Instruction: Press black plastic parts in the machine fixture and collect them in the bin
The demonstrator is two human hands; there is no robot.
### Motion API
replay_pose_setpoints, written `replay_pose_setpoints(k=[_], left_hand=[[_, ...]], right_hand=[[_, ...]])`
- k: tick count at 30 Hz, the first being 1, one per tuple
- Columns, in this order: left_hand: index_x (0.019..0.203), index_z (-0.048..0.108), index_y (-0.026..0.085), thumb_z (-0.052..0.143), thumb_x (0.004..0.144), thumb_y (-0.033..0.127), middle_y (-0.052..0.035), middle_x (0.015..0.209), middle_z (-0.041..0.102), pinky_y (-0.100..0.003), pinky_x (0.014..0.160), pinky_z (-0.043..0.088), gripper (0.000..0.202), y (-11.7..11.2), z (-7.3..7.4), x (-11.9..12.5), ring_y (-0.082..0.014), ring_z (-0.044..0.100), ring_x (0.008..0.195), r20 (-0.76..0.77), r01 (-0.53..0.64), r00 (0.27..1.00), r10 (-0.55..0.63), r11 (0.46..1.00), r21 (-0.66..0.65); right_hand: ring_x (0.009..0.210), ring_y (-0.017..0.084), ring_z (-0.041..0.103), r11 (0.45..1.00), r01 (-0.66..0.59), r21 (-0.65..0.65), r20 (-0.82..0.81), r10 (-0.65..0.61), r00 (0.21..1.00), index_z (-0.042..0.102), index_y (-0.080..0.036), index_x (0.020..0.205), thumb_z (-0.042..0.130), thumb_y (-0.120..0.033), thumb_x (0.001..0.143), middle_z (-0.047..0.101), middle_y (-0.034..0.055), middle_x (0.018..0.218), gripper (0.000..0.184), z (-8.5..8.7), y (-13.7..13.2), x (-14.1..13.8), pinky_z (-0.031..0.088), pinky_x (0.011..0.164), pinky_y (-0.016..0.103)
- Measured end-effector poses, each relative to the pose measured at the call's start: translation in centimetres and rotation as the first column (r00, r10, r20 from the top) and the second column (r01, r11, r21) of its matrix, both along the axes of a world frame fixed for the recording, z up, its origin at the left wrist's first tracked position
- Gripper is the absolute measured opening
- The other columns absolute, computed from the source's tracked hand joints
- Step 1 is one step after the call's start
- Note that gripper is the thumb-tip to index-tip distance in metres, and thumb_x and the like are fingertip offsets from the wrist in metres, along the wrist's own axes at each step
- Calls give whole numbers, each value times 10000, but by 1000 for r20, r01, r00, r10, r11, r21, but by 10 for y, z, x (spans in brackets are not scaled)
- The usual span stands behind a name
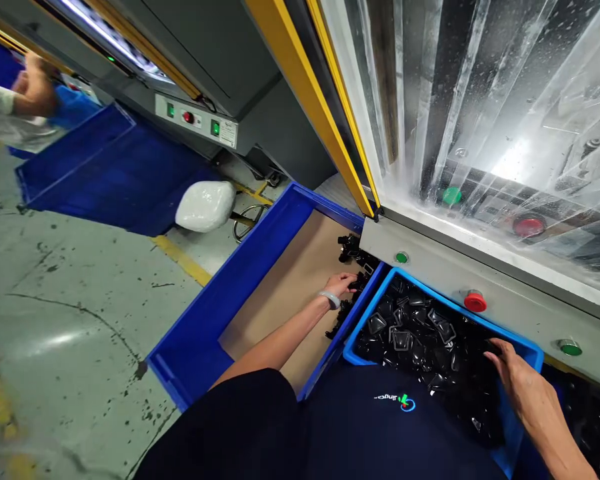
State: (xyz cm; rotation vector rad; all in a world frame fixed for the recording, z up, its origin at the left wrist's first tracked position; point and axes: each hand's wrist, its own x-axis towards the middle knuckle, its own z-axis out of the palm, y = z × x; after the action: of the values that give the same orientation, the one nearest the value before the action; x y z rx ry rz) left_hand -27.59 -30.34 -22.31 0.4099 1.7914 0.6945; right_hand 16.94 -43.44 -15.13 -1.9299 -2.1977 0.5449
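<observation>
My left hand (341,285), with a pale bangle (330,299) at the wrist, reaches into a dark blue bin (260,267). Its fingers are closed on a black plastic part (356,283) beside the bin's inner wall. Other black parts (349,248) lie in a row along that same side, on a brown cardboard sheet (280,277). My right hand (525,383) is over the right end of a light blue tub (533,353), its thumb and fingers a little apart near the black parts. Glossy black plastic pieces (403,340), some frame-shaped, fill the tub in a heap.
Behind the tub stands a machine with a red button (475,301), green buttons (401,257) and a clear, wet-looking screen (480,100). A yellow upright (320,100) borders it. At left are a plastic-covered stool (205,205), another blue bin (105,173) and another person's arm (35,90).
</observation>
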Motion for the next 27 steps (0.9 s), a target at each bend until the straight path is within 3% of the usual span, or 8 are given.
replay_pose_setpoints(k=[2,4,7,11,14,17,21,27], left_hand=[[810,684,114,795,926,198,-103,918,747,-284,767,607,181,-2,14,-16,-178,701,849,61,-64,996,61,997,48],[835,717,100,787,910,180,-133,974,769,-304,816,620,130,-4,32,-25,-196,723,878,125,-114,987,101,988,101],[966,778,88,778,914,205,-145,1109,780,-298,825,625,128,-3,60,-20,-193,743,886,269,-153,959,93,965,211],[1118,831,131,862,881,324,-120,1084,794,-268,715,602,307,3,95,25,-186,749,800,505,-22,847,-165,939,342],[1096,853,162,912,841,442,-106,1053,798,-271,716,604,384,6,119,70,-188,748,810,535,162,744,-400,885,436],[1087,864,197,882,863,503,-107,1154,793,-301,772,624,380,7,139,105,-198,751,876,467,302,674,-572,791,533],[1127,861,248,771,960,490,-83,1182,786,-321,787,622,307,10,155,132,-174,743,804,248,470,642,-726,628,621],[1143,845,251,734,972,387,-78,1145,782,-327,847,603,245,20,162,163,-227,733,1026,-117,545,669,-734,377,749]], right_hand=[[686,239,767,999,18,-26,-80,-20,997,703,-264,1254,370,-596,1086,785,90,965,500,2,-1,2,553,448,317],[811,223,801,999,-34,-32,-209,27,978,717,-262,1217,340,-536,1102,792,90,1026,480,5,2,2,639,598,305],[897,181,797,994,-100,-32,-346,83,935,713,-267,1274,373,-447,1110,791,72,1096,418,23,16,-8,663,769,282],[958,177,775,999,-45,17,-429,48,902,714,-293,1261,575,-396,1064,790,43,1144,262,70,39,-47,636,895,307],[883,165,756,997,50,55,-524,-13,852,718,-267,1205,631,-399,1042,788,39,1079,228,100,56,-77,628,832,301],[854,156,716,993,77,85,-596,-11,803,746,-247,1119,622,-383,1047,767,50,1030,198,117,71,-93,598,747,286],[940,177,711,995,96,-2,-641,-75,764,779,-253,1076,637,-415,1038,744,69,1052,218,120,84,-92,592,716,286],[820,170,725,944,288,-159,-662,-318,678,736,-209,990,732,-529,947,754,51,953,322,111,96,-77,622,735,307]])
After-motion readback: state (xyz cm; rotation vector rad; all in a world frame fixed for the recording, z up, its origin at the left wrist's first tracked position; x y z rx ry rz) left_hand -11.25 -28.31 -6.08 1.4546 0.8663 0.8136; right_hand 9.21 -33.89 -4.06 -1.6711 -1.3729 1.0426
